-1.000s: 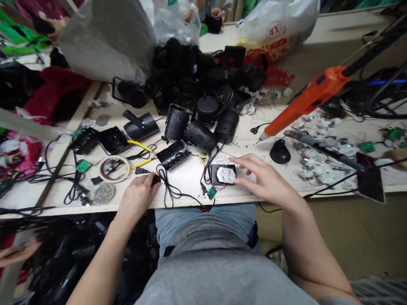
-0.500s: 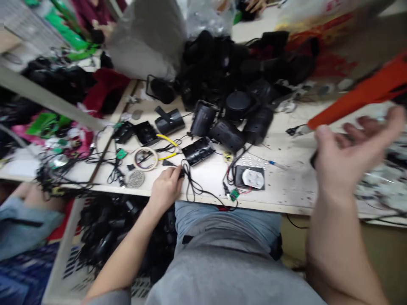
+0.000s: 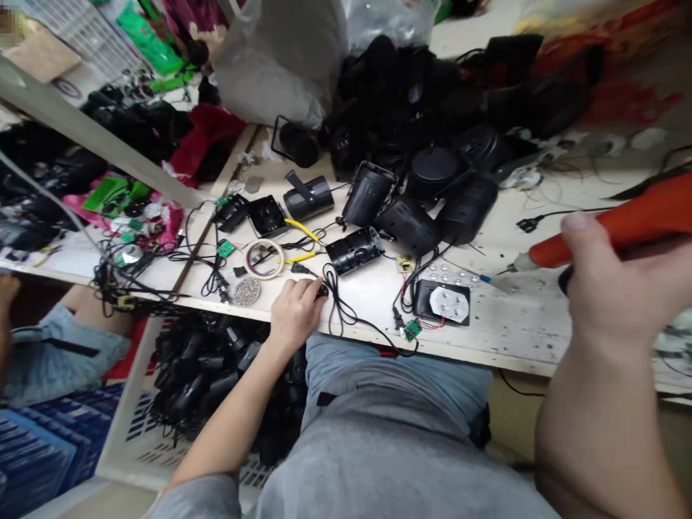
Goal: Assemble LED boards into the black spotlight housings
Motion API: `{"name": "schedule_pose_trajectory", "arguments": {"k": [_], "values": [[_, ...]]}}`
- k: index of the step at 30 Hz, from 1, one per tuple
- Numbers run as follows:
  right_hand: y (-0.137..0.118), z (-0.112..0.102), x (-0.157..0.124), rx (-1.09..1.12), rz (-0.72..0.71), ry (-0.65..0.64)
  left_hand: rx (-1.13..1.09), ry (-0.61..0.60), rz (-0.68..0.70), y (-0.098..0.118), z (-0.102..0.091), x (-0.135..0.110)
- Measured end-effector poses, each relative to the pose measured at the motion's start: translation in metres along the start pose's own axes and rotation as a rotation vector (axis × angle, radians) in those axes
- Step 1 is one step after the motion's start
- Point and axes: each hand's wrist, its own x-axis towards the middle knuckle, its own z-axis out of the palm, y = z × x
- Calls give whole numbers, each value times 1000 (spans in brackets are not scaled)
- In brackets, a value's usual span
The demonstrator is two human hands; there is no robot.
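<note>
My left hand rests at the front of the white workbench, fingers closed on a small black part. Loops of black cable lie right beside it. Just behind is an opened black lamp housing. At the right, my right hand grips an orange electric screwdriver, thumb along its body, the other fingers mostly hidden. Its thin tip points left and down over the bench. Left of that tip lie a black plate with a white LED board, a small green circuit board and several small clear lenses.
Black lamp housings are piled at the back, beside a grey bag. A tape roll and a round disc lie left. Below stands a white crate of black parts. Another person's leg shows at left.
The orange screwdriver has come lower and my right hand, open beside it before, has closed round it. My left hand stays by the cable. The whole view has shifted slightly.
</note>
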Motion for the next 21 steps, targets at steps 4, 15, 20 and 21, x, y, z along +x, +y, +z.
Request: {"name": "schedule_pose_trajectory", "arguments": {"k": [4,15,20,21], "values": [[-38,-14,-24,126,55,11,-96,73,-23,-5,3,1],[-66,-16,-53,347,362,-6,-402,135,-204,-15,-19,7],[-62,-9,-60,301,423,-19,-909,210,-417,7,-36,15],[-62,-8,-61,302,415,-18,-990,201,-428,15,-37,18]]}}
